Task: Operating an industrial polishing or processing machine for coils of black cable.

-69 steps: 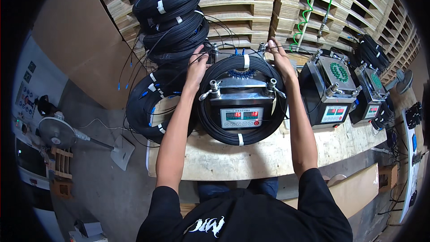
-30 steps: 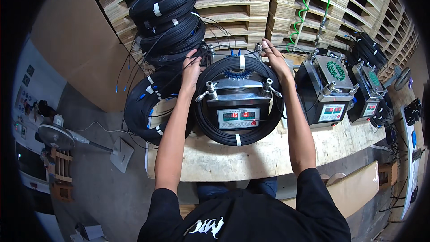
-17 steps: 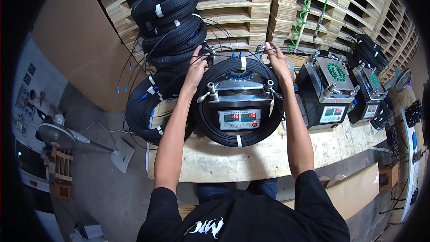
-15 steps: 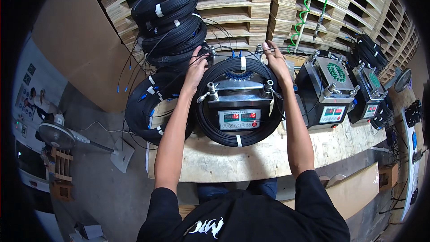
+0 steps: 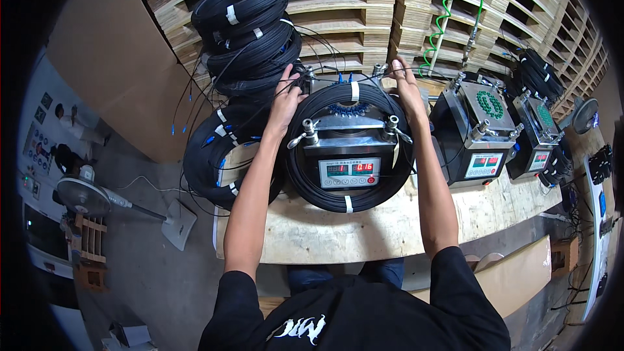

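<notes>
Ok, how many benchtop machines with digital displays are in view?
3: the centre machine, ringed by a black cable coil; the second machine to its right; the third machine farther right. Others could be hidden.

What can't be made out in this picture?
Head view, left hand: too dark to tell what its fingertips touch.
Head view, nearest machine: black coil hides its lower edge.
Head view, ring of blue plugs: too small and crowded to count.
Head view, trousers: mostly covered by table and shirt.
</notes>
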`<action>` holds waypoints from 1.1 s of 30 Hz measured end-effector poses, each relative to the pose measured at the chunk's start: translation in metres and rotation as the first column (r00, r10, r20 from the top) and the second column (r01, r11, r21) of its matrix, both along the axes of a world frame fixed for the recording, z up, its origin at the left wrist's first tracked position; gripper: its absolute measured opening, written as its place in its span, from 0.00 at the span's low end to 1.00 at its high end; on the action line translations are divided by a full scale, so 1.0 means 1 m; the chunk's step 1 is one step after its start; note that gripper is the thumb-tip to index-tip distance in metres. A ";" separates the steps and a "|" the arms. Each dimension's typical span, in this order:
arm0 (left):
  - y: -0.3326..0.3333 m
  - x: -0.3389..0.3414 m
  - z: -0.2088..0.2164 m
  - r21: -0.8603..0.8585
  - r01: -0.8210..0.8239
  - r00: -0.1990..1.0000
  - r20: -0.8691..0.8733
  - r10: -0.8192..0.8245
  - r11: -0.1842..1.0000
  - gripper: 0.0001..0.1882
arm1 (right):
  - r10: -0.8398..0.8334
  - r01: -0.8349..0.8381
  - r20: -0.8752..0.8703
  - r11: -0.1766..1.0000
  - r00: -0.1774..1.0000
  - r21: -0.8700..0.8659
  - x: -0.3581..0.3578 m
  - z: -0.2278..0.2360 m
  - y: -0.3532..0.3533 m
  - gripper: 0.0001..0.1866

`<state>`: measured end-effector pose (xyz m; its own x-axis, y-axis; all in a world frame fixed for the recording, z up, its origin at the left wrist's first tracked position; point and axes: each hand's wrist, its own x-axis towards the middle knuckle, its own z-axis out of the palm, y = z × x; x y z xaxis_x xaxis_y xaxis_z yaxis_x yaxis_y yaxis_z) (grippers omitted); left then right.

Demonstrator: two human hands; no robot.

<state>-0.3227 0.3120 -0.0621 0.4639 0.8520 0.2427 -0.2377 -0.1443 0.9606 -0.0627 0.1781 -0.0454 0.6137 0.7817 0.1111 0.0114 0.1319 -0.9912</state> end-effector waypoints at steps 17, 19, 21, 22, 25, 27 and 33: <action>-0.004 -0.002 -0.001 -0.048 -0.105 0.993 -0.060 0.102 0.993 0.29 | 0.100 -0.090 0.130 0.993 0.986 -0.077 0.006 0.000 0.001 0.35; -0.009 0.001 0.002 -0.066 -0.053 0.999 0.009 0.054 0.996 0.30 | 0.067 -0.064 0.030 0.995 0.997 -0.079 0.011 -0.005 0.002 0.36; -0.008 -0.002 0.004 -0.075 -0.006 1.000 0.030 0.008 0.997 0.32 | -0.010 0.010 0.166 1.000 0.986 -0.003 0.007 -0.007 0.005 0.36; -0.007 -0.004 0.005 -0.074 -0.010 1.000 0.029 0.013 0.997 0.32 | -0.055 0.054 0.197 0.998 0.979 0.010 0.005 -0.009 0.005 0.35; -0.001 0.005 0.003 -0.015 0.073 0.997 0.004 -0.073 0.997 0.33 | -0.134 0.099 0.325 0.987 0.936 0.124 0.023 -0.022 0.010 0.36; 0.008 -0.001 -0.002 0.009 0.071 0.997 -0.017 -0.070 0.997 0.33 | -0.082 0.071 0.301 0.996 0.950 0.047 0.012 -0.015 0.009 0.37; -0.004 -0.003 -0.001 -0.085 -0.125 0.990 -0.073 0.119 0.988 0.28 | 0.031 0.005 0.298 0.993 0.954 -0.117 0.004 -0.001 0.001 0.39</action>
